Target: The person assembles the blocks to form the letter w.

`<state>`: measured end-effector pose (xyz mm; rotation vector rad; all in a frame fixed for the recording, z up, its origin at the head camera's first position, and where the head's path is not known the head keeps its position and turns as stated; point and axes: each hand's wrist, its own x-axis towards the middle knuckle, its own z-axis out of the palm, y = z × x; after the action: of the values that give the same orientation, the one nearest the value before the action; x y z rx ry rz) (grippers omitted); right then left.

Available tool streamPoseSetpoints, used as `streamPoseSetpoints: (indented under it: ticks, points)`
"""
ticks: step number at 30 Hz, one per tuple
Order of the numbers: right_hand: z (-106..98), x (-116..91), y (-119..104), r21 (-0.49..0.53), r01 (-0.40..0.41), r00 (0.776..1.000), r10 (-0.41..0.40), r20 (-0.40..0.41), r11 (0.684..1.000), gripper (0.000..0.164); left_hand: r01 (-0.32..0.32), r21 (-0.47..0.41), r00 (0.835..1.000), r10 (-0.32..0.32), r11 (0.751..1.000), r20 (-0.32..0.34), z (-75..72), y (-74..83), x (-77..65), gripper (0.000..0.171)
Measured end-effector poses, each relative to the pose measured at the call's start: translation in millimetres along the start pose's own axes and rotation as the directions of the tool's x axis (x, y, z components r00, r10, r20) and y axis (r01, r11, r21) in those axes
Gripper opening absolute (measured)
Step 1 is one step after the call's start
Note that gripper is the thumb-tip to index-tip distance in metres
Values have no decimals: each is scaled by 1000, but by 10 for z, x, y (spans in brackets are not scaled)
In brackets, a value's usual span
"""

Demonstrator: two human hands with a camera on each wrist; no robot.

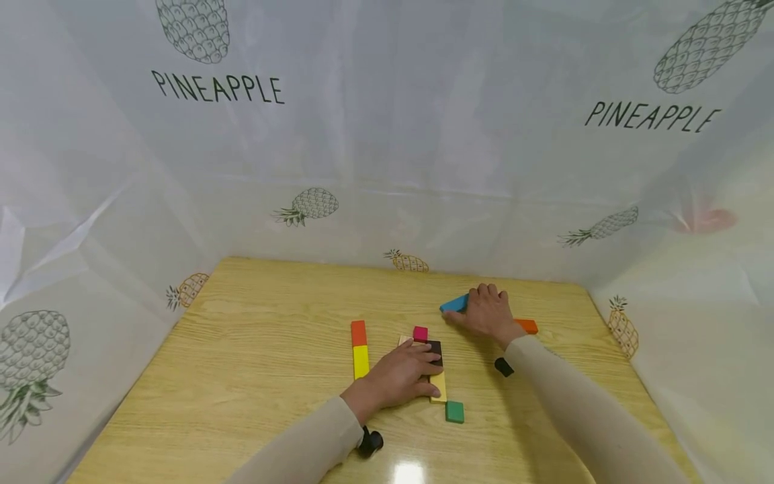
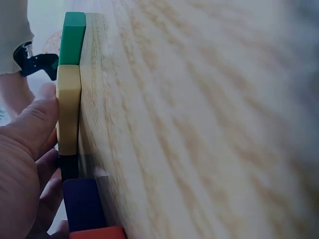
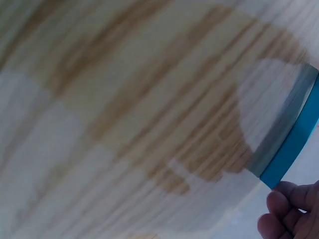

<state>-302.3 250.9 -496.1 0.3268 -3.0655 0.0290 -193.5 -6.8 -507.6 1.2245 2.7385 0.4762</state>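
My left hand (image 1: 402,374) lies with fingers spread over a cluster of wooden blocks. Its thumb touches a pale yellow block (image 1: 438,388), and its fingers reach a black block (image 1: 435,353) and a cream block (image 1: 406,340), partly hidden. A magenta block (image 1: 420,333) sits just beyond the fingertips, a green block (image 1: 455,412) nearer me. In the left wrist view a navy block (image 2: 83,204) and a red block (image 2: 98,233) stand close to the fingers. Farther back, my right hand (image 1: 486,314) grips a long blue block (image 1: 455,304) by its right part.
Left of the cluster, an orange-red block (image 1: 359,333) and a yellow block (image 1: 361,361) lie end to end. Behind my right wrist is an orange block (image 1: 527,326). A pineapple-print curtain (image 1: 423,134) surrounds the wooden table (image 1: 254,349) at the back and sides.
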Motion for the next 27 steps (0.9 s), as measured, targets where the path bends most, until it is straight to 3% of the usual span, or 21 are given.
streamPoseSetpoints:
  ticks: [15,27]
  points:
    - [39,-22,64,74,-10,999,7,48,997,93,-4,14,1000,4,1000,-8,28,18,16,53]
    - [26,-157,120,19,95,992,-93,-89,995,88,4,29,1000,-4,1000,0,-1,20,13,54]
